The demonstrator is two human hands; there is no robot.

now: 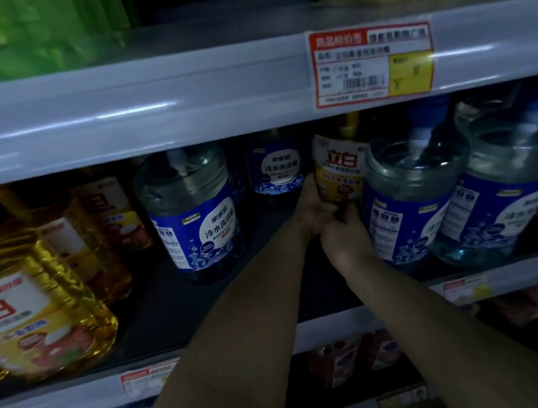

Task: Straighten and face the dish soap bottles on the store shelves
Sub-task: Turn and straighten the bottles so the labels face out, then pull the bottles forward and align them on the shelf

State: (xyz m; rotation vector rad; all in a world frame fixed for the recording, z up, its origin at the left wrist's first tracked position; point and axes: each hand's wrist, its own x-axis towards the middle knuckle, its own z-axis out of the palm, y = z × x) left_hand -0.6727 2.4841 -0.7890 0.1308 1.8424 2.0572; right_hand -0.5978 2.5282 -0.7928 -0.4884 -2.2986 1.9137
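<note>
Deep on the middle shelf stands a yellow dish soap bottle (339, 169) with a white and red label. My left hand (313, 204) wraps its left side and my right hand (344, 232) grips its base, both reaching in between the rows. Clear bottles with blue labels flank it: one (195, 212) to the left, one (275, 169) at the back, two (408, 201) (507, 190) at the right front. Large yellow bottles (37, 304) fill the left end of the shelf.
The upper shelf's front rail (148, 100) hangs low over the bottles and carries a red price tag (372, 63). The lower rail (325, 328) runs under my forearms. Green packs (23, 33) sit above, packets (362, 357) below.
</note>
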